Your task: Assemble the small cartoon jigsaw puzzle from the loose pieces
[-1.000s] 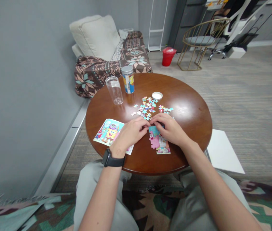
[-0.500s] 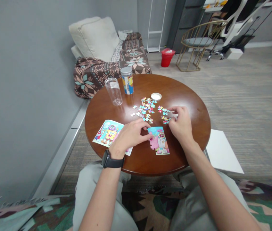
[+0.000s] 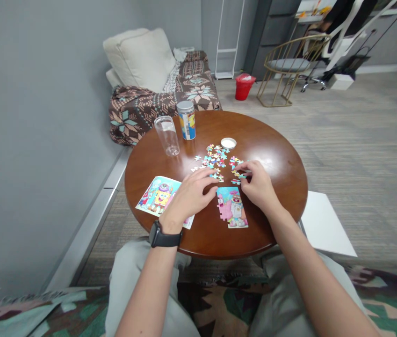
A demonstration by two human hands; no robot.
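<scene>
One puzzle section (image 3: 236, 210) is joined, loose pieces (image 3: 216, 157) lie beyond; my left hand (image 3: 191, 195) is spread, my right hand's (image 3: 259, 186) grip I can't tell.

Left hand (image 3: 194, 194) near loose puzzle pieces (image 3: 215, 157), right hand (image 3: 258, 185) at more pieces, joined puzzle section (image 3: 232, 208) between

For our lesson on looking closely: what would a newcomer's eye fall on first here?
Probably the bright, partly built puzzle near the front of the round brown table, with loose pieces scattered beyond it. Next, perhaps, the red bin, vivid against the grey floor behind the table.
</scene>
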